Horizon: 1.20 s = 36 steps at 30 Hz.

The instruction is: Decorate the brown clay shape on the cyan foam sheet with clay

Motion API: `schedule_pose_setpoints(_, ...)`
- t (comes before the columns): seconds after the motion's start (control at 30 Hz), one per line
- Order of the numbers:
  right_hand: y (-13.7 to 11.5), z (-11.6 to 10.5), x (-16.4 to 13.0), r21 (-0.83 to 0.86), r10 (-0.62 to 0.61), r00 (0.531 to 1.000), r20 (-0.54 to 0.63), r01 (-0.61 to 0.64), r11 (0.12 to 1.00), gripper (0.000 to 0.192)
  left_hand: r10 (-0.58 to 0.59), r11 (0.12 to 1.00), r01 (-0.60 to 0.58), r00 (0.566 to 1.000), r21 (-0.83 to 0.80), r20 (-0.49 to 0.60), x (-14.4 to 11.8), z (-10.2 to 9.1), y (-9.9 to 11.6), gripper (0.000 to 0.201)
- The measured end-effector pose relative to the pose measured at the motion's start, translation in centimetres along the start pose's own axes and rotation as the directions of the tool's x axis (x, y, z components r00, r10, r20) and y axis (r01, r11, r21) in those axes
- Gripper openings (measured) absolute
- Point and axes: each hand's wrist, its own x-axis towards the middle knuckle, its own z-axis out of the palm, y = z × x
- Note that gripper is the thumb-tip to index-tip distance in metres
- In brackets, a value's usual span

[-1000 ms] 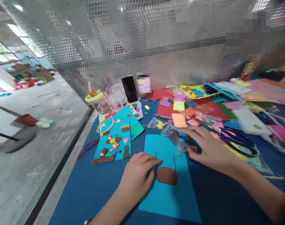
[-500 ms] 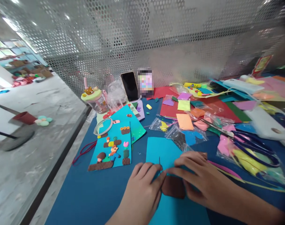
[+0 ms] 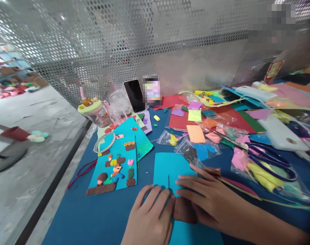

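Brown piece point(image 3: 183, 211) lies partly behind loosely bent hands point(image 3: 150, 214), hold unclear, near bags point(image 3: 203, 152) and scissors point(image 3: 243, 145).

The place looks like a craft workshop in a roughly finished room. A perforated metal screen point(image 3: 99, 44) stands behind the tabletop point(image 3: 91, 219), which carries blue paper point(image 3: 167, 163), red paper point(image 3: 170, 101), scissors point(image 3: 244, 145), bags of coloured clay point(image 3: 264, 175) and a clay-figure picture point(image 3: 115, 165). To the left lie a grey floor point(image 3: 50, 112) and loaded shelves point(image 3: 7, 66).
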Motion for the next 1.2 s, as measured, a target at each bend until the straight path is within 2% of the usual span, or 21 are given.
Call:
schedule_pose_setpoints(0.1,0.0,0.1,0.0,0.009,0.013,1.000,0.010,-0.013,1.000,0.039,0.002,1.000,-0.002,1.000,0.002,-0.008,0.3,-0.3,0.2,0.031)
schedule_pose_setpoints(0.3,-0.1,0.1,0.1,0.043,0.008,0.999,-0.047,-0.006,0.999,0.032,-0.142,0.990,0.142,0.990,0.001,-0.011,0.4,-1.2,0.4,0.032)
schedule_pose_setpoints(0.47,-0.1,-0.1,0.3,0.033,0.020,1.000,-0.005,-0.020,0.999,0.036,-0.052,0.999,0.052,0.998,0.006,0.017,0.4,-0.9,0.6,0.033)
schedule_pose_setpoints(0.57,-0.2,-0.2,0.3,0.018,0.021,1.000,-0.010,-0.021,1.000,0.037,-0.042,0.999,0.042,0.999,0.033,0.020,0.4,-0.6,0.8,0.033)
schedule_pose_setpoints(0.77,-0.5,-0.3,0.1,-0.082,0.014,0.999,0.037,-0.011,0.997,0.046,0.037,0.990,-0.043,0.998,0.132,0.053,0.1,-0.3,1.0,0.030)
schedule_pose_setpoints(0.83,-0.5,-0.2,0.1,-0.104,-0.001,0.999,0.043,0.006,0.995,0.047,0.043,0.990,-0.047,0.998,0.130,0.034,0.0,-0.3,1.0,0.028)
schedule_pose_setpoints(1.0,-0.4,0.0,0.0,-0.143,-0.016,0.999,0.034,0.020,0.989,0.041,-0.061,0.996,0.065,0.996,0.060,-0.065,0.2,-0.8,0.8,0.027)
schedule_pose_setpoints(1.1,-0.5,0.0,-0.1,-0.143,-0.008,0.999,0.036,0.013,0.990,0.038,-0.139,0.987,0.141,0.990,0.074,-0.029,0.4,-1.1,0.8,0.030)
schedule_pose_setpoints(1.2,-0.6,-0.2,-0.3,-0.138,-0.003,0.999,0.037,0.008,0.990,0.038,-0.140,0.988,0.138,0.990,0.067,0.031,0.4,-0.9,0.9,0.034)
